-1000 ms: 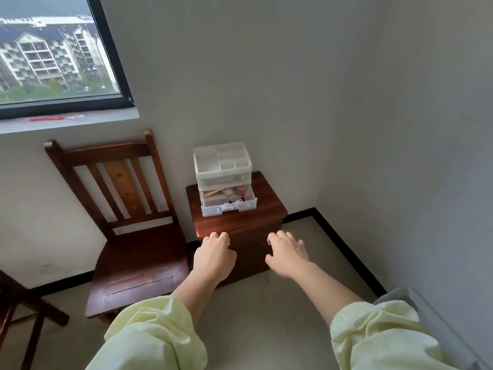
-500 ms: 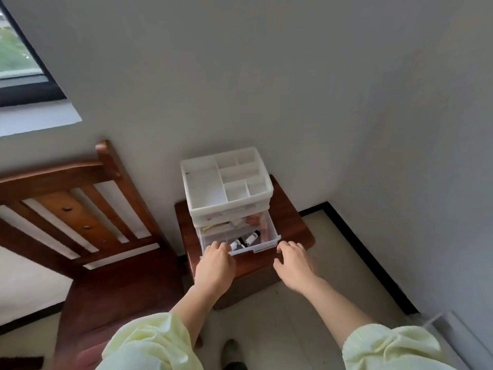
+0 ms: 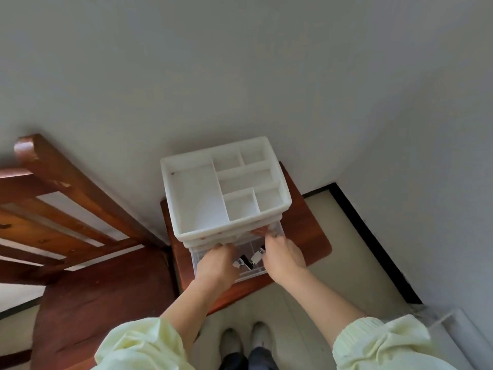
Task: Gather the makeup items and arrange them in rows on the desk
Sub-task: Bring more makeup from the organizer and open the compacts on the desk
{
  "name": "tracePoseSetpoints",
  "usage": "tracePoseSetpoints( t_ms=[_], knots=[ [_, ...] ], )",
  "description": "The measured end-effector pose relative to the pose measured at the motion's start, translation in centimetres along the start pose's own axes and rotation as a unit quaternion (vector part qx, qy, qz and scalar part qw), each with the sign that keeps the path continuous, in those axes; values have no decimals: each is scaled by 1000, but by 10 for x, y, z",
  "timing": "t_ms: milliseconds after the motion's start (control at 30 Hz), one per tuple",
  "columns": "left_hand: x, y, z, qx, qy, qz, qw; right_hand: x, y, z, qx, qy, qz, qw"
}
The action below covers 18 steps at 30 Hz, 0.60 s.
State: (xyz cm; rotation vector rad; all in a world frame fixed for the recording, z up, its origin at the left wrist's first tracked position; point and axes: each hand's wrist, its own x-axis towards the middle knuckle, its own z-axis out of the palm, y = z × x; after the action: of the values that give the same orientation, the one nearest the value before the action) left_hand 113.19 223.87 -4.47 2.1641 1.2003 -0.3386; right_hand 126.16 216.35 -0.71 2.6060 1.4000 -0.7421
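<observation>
reaching down into a corner of the room, both hands are inside the pulled-out bottom drawer (image 3: 252, 243) of a white plastic organiser (image 3: 197, 198). the organiser stands on a low wooden bench (image 3: 306, 236) pushed against the wall, and its open top tray is split into 1 large compartment on the left and 5 smaller ones on the right.

the left hand (image 3: 217, 265) is over the drawer's left half, back of the hand up, fingers bent downward into it. whether those fingers hold anything is hidden by the hand itself, so i cannot tell. the right hand (image 3: 282, 256) is at the drawer's right side, its fingers curled toward the back corner under the tray, just beside something pinkish there. i cannot tell if they grip it.

between the 2 hands lie the makeup items that show: 2 small bottles with white labels, 1 (image 3: 240, 262) touching the left hand and 1 (image 3: 258, 255) beside the right, with a dark piece between them. they are blurred.

a brown wooden chair (image 3: 88, 289) stands just left of the bench. pale yellow sleeves (image 3: 138, 345) cover both forearms up to mid-arm, and 2 light shoes (image 3: 229, 340) show on the floor below the bench's front edge.
</observation>
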Motion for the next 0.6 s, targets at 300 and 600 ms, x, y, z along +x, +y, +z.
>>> tracePoseSetpoints(
  t_ms=[300,600],
  knots=[
    [17,3,5,25,-17,-4,1000,28,-10,15,-83,-56,31,994],
    [12,-1,9,-189,31,-35,981,22,-6,13,44,11,13,999]
  ],
)
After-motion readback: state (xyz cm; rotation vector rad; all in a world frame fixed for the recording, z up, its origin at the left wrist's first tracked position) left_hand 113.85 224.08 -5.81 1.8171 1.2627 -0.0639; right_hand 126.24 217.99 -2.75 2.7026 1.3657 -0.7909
